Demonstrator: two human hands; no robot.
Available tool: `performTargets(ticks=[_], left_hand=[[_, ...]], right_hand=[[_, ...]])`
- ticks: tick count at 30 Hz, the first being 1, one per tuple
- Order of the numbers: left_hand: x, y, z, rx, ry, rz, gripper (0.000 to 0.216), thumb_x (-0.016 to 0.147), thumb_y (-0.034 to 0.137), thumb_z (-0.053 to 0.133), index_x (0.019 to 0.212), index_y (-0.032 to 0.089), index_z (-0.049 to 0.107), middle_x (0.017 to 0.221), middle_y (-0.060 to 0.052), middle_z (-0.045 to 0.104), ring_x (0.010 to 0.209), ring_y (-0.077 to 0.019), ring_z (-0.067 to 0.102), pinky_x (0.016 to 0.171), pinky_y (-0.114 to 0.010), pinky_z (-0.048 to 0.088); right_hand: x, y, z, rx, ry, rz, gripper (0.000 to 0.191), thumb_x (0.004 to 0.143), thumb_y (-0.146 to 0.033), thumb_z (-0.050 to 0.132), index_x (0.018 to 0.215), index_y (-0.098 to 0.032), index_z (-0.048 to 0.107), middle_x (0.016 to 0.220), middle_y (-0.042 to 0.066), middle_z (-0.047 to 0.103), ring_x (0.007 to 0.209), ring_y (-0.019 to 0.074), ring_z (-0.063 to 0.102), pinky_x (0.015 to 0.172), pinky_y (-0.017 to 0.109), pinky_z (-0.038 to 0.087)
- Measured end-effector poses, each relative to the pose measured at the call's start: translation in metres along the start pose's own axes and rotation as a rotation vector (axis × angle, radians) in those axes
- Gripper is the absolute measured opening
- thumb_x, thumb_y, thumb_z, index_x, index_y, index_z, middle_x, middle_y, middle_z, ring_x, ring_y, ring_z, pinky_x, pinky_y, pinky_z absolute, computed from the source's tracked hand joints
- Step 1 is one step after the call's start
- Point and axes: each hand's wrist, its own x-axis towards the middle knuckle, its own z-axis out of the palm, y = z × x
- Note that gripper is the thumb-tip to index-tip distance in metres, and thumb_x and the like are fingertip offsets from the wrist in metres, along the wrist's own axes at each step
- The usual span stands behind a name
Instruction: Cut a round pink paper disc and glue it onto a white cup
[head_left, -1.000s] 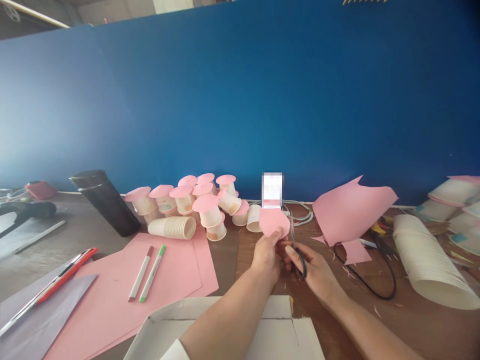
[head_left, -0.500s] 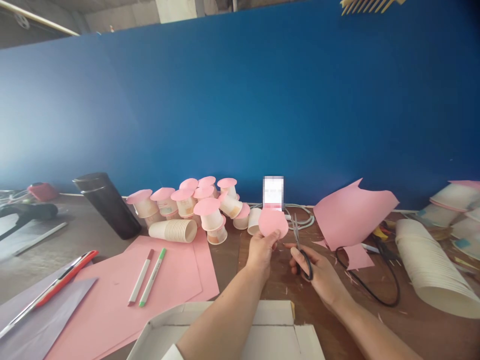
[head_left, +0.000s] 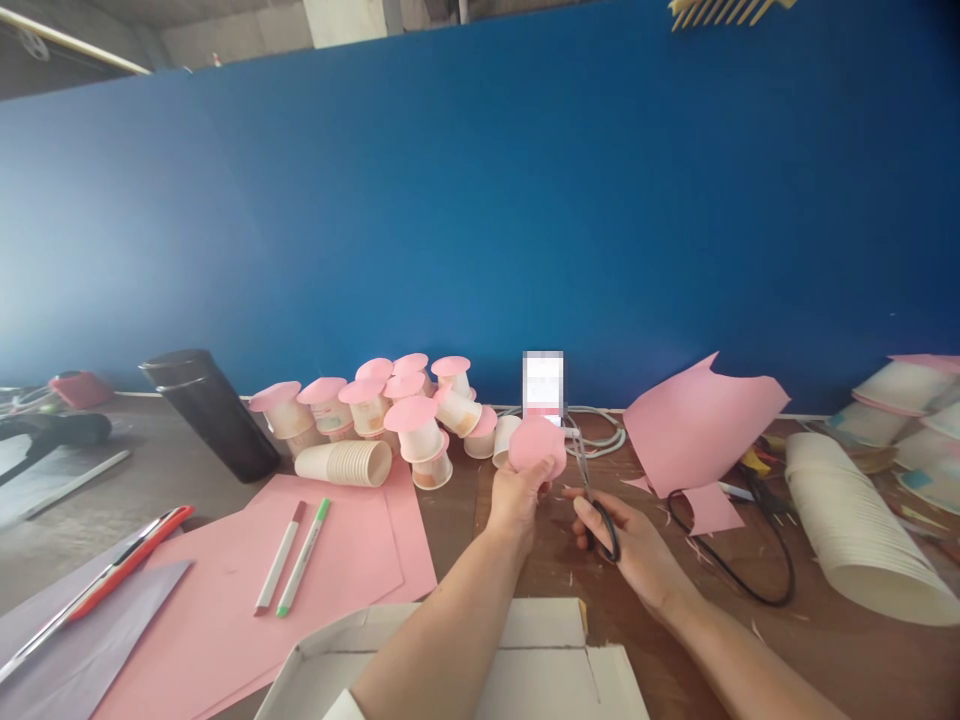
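Note:
My left hand pinches a round pink paper disc and holds it upright above the wooden table. Just to its right, my right hand grips black-handled scissors, fingers through the loops, blades pointing up and away beside the disc without touching it. Behind the disc lies a heap of small paper cups capped with pink discs.
Pink paper sheets with two marker pens lie left, near a red utility knife and a dark tumbler. An open white box sits at the front edge. A cut pink sheet, black cable and stacked cups lie right.
The scissors have come away from the disc's edge to the right. My left hand has shifted the disc slightly left.

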Motion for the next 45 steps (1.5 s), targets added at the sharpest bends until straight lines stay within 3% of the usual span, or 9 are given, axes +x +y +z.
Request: performTargets(ticks=[15,20,25,45], left_hand=[[-0.006,0.004,0.003,-0.099,-0.031,-0.184,0.041,0.059,0.024,0.083,0.093,0.011,0.066,0.079,-0.005,0.068,0.057,-0.0075,0.056,0.053,-0.018,0.045],[-0.008,0.005,0.002,-0.067,-0.107,-0.18,0.045,0.064,0.024,0.079,0.105,0.013,0.063,0.094,-0.009,0.069,0.066,-0.0131,0.064,0.059,-0.023,0.049],[-0.012,0.008,0.006,-0.07,-0.141,-0.174,0.039,0.068,0.02,0.073,0.103,0.009,0.061,0.089,-0.011,0.069,0.071,-0.0174,0.066,0.063,-0.027,0.052],[-0.016,0.008,0.008,-0.089,-0.132,-0.193,0.035,0.068,0.019,0.071,0.1,0.009,0.061,0.079,-0.01,0.069,0.065,-0.0154,0.064,0.056,-0.023,0.049]], right_hand=[[-0.001,-0.005,0.001,-0.029,-0.045,-0.025,0.051,0.083,-0.057,0.059,0.114,-0.018,0.064,0.07,0.0,0.062,0.065,0.0152,0.057,0.059,0.026,0.04],[-0.001,-0.004,0.0,-0.031,-0.032,-0.021,0.052,0.082,-0.058,0.059,0.114,-0.017,0.064,0.072,0.002,0.063,0.067,0.0163,0.058,0.06,0.027,0.042],[0.0,0.0,0.0,-0.039,-0.046,-0.035,0.05,0.083,-0.057,0.058,0.113,-0.018,0.063,0.074,0.001,0.063,0.068,0.0168,0.058,0.062,0.028,0.042],[-0.002,-0.008,0.003,-0.07,-0.023,-0.042,0.047,0.082,-0.056,0.059,0.109,-0.017,0.066,0.066,-0.002,0.059,0.064,0.015,0.056,0.065,0.026,0.044]])
